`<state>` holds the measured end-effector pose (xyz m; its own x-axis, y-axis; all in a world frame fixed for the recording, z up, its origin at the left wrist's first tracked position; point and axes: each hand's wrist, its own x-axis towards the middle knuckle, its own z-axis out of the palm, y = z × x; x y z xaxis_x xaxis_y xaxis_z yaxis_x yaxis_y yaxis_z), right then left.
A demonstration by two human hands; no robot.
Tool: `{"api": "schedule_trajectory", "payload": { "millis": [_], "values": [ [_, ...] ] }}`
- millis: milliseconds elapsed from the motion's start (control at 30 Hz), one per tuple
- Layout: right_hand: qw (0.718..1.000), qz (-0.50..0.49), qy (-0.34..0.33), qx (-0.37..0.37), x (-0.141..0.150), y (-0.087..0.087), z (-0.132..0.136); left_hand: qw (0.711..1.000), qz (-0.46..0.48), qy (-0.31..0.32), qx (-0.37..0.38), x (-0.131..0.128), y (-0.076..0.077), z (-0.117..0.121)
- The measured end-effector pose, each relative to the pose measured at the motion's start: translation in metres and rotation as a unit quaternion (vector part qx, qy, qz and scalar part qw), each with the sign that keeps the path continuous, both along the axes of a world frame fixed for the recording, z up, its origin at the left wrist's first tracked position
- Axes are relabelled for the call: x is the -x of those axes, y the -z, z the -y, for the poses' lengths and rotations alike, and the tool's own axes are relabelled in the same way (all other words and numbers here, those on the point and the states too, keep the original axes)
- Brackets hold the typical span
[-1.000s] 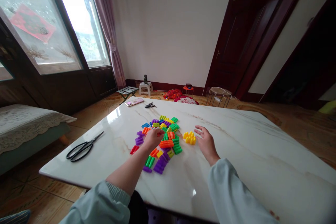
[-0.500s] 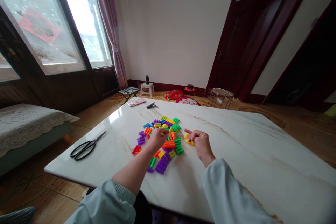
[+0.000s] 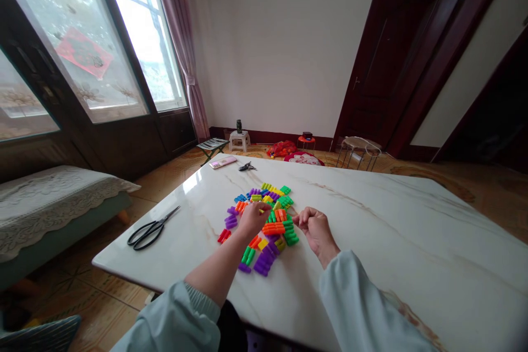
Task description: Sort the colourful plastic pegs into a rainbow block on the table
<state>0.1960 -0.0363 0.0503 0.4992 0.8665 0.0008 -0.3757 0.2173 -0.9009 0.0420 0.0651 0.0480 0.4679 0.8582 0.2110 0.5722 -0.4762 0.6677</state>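
Colourful plastic building blocks with rounded, finger-like ridges lie in a loose heap on the marble-patterned table (image 3: pixel 371 214). My left hand (image 3: pixel 252 220) hovers over the heap's middle, fingertips pinched together; anything between them is too small to make out. To the right of the heap, my right hand (image 3: pixel 315 230) is closed with curled fingers, and its contents are hidden. Close to its fingertips are green blocks (image 3: pixel 291 235) and orange blocks (image 3: pixel 274 229). Purple blocks (image 3: pixel 264 261) lie at the near side, and red blocks (image 3: pixel 224 236) at the left.
Black-handled scissors (image 3: pixel 152 229) rest on the table's left part. At the far edge lie a phone (image 3: pixel 223 162) and keys (image 3: pixel 247 166). Beyond the table are a folding stool (image 3: pixel 213 144), a white stool (image 3: pixel 240 140) and a round metal stool (image 3: pixel 358 148).
My right hand's extended index finger has curled in, and the yellow blocks by it no longer show. My left hand stays over the heap. The whole view has shifted slightly.
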Motion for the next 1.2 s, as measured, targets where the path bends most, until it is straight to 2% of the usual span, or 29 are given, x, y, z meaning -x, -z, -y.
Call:
{"api": "schedule_trajectory", "payload": {
  "millis": [300, 500, 600, 700, 833, 1033, 1200],
  "values": [
    [0.999, -0.038, 0.016, -0.004, 0.001, 0.004, -0.004, 1.0, 0.004, -0.028, -0.001, 0.0, 0.004, -0.004],
    [0.999, -0.027, 0.008, 0.021, 0.0, 0.006, 0.003, 0.996, -0.023, -0.079, -0.028, 0.007, 0.014, -0.027],
    [0.998, 0.025, 0.009, 0.054, -0.001, 0.007, 0.007, 0.993, -0.063, -0.092, -0.039, 0.013, 0.02, -0.04],
    [0.995, 0.077, 0.011, 0.069, -0.004, 0.007, 0.009, 0.991, -0.105, -0.067, -0.043, 0.017, 0.027, -0.047],
    [0.993, 0.1, 0.008, 0.065, -0.007, 0.008, 0.011, 0.987, -0.147, -0.044, -0.04, 0.014, 0.035, -0.055],
    [0.988, 0.14, -0.007, 0.071, -0.012, 0.02, 0.008, 0.983, -0.177, -0.026, -0.042, -0.003, 0.034, -0.074],
    [0.985, 0.149, -0.007, 0.086, -0.014, 0.024, 0.006, 0.978, -0.202, -0.002, -0.054, -0.014, 0.036, -0.07]
  ]
}}
